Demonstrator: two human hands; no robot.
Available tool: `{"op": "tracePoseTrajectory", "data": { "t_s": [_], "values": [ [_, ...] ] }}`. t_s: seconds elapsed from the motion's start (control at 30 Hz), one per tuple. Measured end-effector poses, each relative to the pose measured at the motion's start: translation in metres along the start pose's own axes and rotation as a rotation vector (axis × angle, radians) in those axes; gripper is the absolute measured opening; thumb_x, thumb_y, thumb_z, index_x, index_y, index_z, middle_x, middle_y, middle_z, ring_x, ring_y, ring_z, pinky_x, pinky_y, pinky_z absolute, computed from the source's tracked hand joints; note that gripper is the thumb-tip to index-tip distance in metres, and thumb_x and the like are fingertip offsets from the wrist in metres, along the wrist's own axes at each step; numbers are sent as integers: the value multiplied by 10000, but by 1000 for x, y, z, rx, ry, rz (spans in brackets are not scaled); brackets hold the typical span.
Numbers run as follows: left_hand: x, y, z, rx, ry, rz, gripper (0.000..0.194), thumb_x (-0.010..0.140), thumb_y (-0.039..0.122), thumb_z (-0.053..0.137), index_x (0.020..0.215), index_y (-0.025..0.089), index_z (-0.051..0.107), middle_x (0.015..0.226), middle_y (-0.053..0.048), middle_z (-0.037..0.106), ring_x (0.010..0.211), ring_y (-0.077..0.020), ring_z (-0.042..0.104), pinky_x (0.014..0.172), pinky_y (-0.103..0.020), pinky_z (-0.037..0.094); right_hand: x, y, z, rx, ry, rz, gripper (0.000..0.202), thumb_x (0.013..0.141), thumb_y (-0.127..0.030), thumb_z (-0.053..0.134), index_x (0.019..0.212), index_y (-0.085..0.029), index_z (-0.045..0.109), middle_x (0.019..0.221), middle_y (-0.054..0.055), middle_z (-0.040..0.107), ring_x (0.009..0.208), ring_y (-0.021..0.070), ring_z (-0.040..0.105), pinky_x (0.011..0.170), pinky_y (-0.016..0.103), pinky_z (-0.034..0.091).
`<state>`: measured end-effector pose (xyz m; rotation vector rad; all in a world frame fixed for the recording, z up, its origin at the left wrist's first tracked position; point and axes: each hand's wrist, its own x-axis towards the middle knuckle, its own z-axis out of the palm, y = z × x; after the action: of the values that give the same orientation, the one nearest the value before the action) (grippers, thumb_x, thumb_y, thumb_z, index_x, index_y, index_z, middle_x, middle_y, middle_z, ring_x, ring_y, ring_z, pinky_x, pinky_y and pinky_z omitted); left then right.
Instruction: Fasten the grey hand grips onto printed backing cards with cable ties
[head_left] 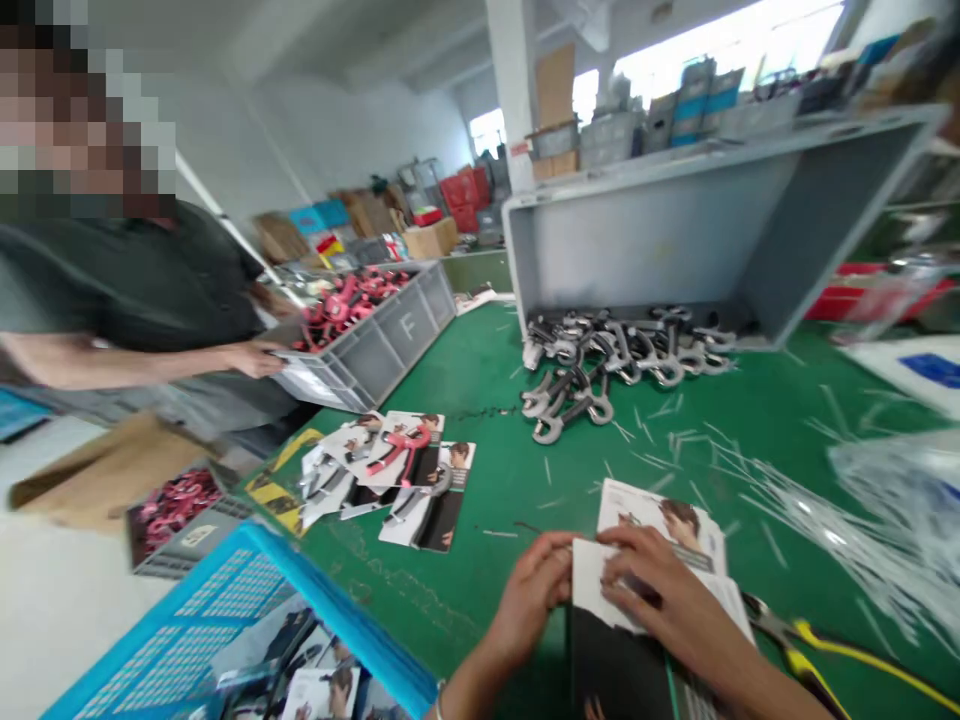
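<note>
A printed cardboard card (619, 665), white at the top and black below, lies in front of me on the green table. My left hand (529, 590) pinches its upper left edge between thumb and fingers. My right hand (664, 595) is bent over the card's upper face, its fingers closed on the card; anything small under the fingertips is hidden. Another printed card (701, 530) lies just behind. Beside my right hand rest pliers with yellow handles (806, 640).
A grey crate (637, 240) lies on its side, several grey-and-black handled tools (600, 360) spilling out. Clear plastic strips (817, 510) scatter rightward. Carded tools (405, 460) lie left, near a blue basket (247, 560). A co-worker (150, 290) holds a crate (390, 335) of pink-and-black tools.
</note>
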<state>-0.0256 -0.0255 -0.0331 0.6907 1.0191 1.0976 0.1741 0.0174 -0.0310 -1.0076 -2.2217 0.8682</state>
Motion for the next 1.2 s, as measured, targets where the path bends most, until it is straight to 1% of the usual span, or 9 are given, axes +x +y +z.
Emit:
{"op": "tracePoseTrajectory", "data": {
  "t_s": [0.27,0.37,0.53,0.63,0.73,0.83,0.93,1.07,1.2],
  "values": [
    [13,-1,8,173,98,65,403,623,251,770,990,136,651,649,46,567,488,-56,419,519,-202,312,3,24,9,-84,-17,11,241,871,-486,578,837,-277,694,1342,58,559,1263,332,477,1033,505,418],
    [7,5,10,175,38,32,308,637,225,745,918,110,692,643,20,594,556,-85,486,578,-215,367,-4,20,-13,-29,54,59,254,877,-497,562,852,-282,695,1338,54,569,1259,322,486,1032,483,416],
    [-6,13,4,106,229,163,329,766,304,691,1038,144,596,917,-61,700,790,-152,626,716,-247,464,-5,35,-64,22,275,197,313,949,-455,444,1069,-266,663,1252,78,615,1177,267,550,1026,436,418],
    [-7,2,-3,249,120,55,401,752,358,695,1064,168,529,754,-1,648,602,-134,612,531,-216,444,18,64,-84,-141,353,251,302,944,-411,445,1072,-228,649,1096,89,671,1013,258,615,902,421,484],
    [-6,-17,-1,432,-4,-120,447,755,368,652,1126,161,511,608,61,546,425,-100,498,390,-187,329,69,88,-81,-301,182,172,244,944,-257,420,1006,-208,651,986,63,694,906,215,643,823,360,507],
    [-7,-29,6,508,-29,-96,479,792,329,586,1228,156,485,622,56,537,523,-122,536,470,-203,402,130,99,-59,-372,126,174,191,890,-171,533,1033,-203,656,931,47,681,852,187,627,814,315,493],
    [-12,-30,12,689,2,-86,497,835,302,531,1304,152,461,600,63,504,566,-145,541,567,-245,437,174,106,-35,-480,172,225,243,833,-191,647,1075,-175,649,1058,128,617,1018,270,552,889,395,458],
    [-17,-19,3,973,-75,-91,568,871,337,527,1396,153,415,663,30,596,656,-175,592,654,-269,434,186,116,-30,-568,194,226,168,849,-244,650,1003,-179,662,1180,176,546,1117,341,454,880,456,447],
    [-18,7,-22,1144,-94,-29,543,882,449,546,1339,157,514,781,-29,677,728,-194,628,698,-290,471,155,114,-76,-577,182,128,176,904,-309,584,989,-167,643,1212,172,565,1119,333,474,911,469,433]
  ]
}}
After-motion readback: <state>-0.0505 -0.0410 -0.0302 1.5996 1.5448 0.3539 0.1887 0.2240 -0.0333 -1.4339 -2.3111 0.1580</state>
